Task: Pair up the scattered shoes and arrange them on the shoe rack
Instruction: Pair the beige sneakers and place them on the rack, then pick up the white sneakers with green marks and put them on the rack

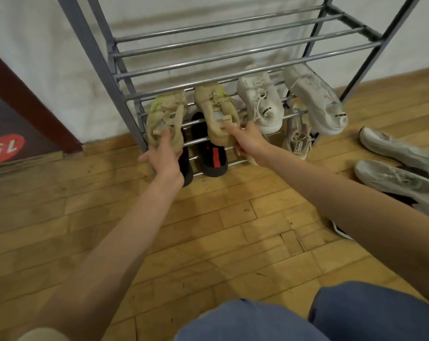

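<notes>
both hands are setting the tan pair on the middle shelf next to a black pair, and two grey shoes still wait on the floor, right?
Not quite: in the head view the pair beside the tan pair is white, not black. The black pair sits a shelf lower. The rest stands.

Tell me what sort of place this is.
Probably an entryway or hallway indoors: a grey metal shoe rack stands against a white wall on a worn wooden plank floor, with sneakers on its shelves and pale sneakers loose beside it.
</notes>
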{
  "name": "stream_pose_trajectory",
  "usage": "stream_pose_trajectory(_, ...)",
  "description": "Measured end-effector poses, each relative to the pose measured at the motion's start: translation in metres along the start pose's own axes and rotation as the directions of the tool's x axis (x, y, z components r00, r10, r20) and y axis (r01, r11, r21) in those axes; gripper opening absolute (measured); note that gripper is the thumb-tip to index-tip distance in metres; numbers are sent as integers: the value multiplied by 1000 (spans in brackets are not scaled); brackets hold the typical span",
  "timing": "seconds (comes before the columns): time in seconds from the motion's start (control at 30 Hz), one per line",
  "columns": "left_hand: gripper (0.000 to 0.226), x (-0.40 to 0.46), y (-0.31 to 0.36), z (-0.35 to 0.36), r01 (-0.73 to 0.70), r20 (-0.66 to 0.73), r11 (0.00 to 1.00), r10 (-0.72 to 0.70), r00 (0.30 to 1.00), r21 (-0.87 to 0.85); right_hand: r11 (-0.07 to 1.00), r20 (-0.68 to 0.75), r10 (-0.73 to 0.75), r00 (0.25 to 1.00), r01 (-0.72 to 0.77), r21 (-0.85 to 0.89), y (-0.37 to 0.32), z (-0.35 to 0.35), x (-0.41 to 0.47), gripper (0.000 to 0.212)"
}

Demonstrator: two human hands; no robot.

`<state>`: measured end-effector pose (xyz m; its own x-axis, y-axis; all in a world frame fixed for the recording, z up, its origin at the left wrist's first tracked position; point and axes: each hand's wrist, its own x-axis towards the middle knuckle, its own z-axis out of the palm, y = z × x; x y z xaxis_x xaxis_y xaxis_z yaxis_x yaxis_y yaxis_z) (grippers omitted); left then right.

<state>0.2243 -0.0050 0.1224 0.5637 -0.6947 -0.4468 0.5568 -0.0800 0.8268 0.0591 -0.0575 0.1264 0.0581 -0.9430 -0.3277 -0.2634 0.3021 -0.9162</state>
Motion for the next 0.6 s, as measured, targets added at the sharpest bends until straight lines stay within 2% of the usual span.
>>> stream_pose_trajectory(0.1,51,-6,-1,-6,38,-15,999,-38,999,17,1000,-23,-9,1000,9,-8,14,0,-3,61)
stream_pose_trajectory(0.2,47,-7,-4,-18,42,13,995,-43,999,86,994,-19,-71,997,70,-82,23,-4,-16,57)
stream_pose_trajectory(0.3,43,-9,-13,-32,68,73,969,-88,993,237,966,43,-109,993,116,-230,32,-18,-44,49)
stream_pose_trajectory(0.37,31,-18,-22,-37,117,134,908,-184,974,402,920,75,-92,993,114,-374,45,-34,-61,45)
stream_pose_trajectory(0.43,16,-28,-33,-40,110,210,806,-280,937,582,875,81,-49,995,82,-477,65,-52,-74,45)
stream_pose_trajectory(0.6,13,-45,-63,-22,-98,360,585,-350,865,805,837,-34,164,986,-157,-525,121,-113,-104,39)
